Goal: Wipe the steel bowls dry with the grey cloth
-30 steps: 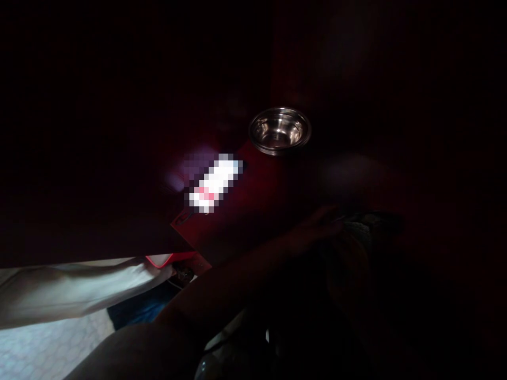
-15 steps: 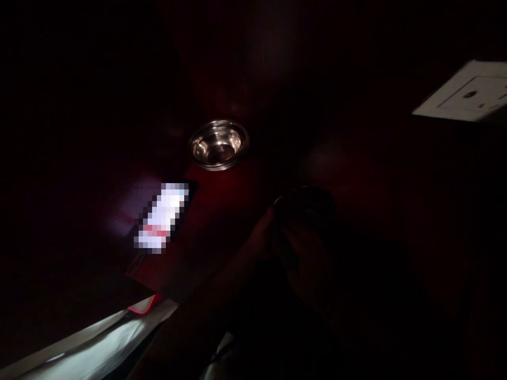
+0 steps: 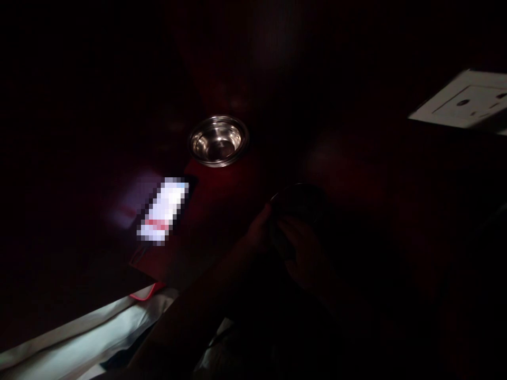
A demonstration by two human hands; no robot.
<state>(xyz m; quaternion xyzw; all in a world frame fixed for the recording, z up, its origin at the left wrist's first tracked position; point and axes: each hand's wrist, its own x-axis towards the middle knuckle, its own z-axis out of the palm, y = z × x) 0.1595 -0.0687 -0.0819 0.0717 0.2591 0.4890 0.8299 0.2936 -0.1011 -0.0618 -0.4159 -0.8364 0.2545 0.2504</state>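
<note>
The scene is very dark. My left hand [image 3: 259, 229], low in the middle, grips the near left side of a dark round bowl-like thing [image 3: 295, 198]; only a thin glint of its rim shows. My right hand [image 3: 304, 245] is just to the right of it, its fingers together and bent over a dim greyish piece [image 3: 282, 241] at the near side of the bowl-like thing. What that piece is, I cannot make out. Beyond both hands, a shiny steel bowl [image 3: 219, 164] stands upright on the dark red surface, touched by neither hand.
A lit phone [image 3: 163, 211], its screen blurred out, is left of my hands, with a cable below it. A white wall socket [image 3: 463, 103] is at the upper right. Pale cloth [image 3: 99, 332] and a red-edged thing [image 3: 144, 293] lie below the surface's edge at lower left.
The view has shifted slightly. Both hands stay at the dark bowl-like thing, and my right hand has moved a little to the left. The steel bowl and phone keep their places.
</note>
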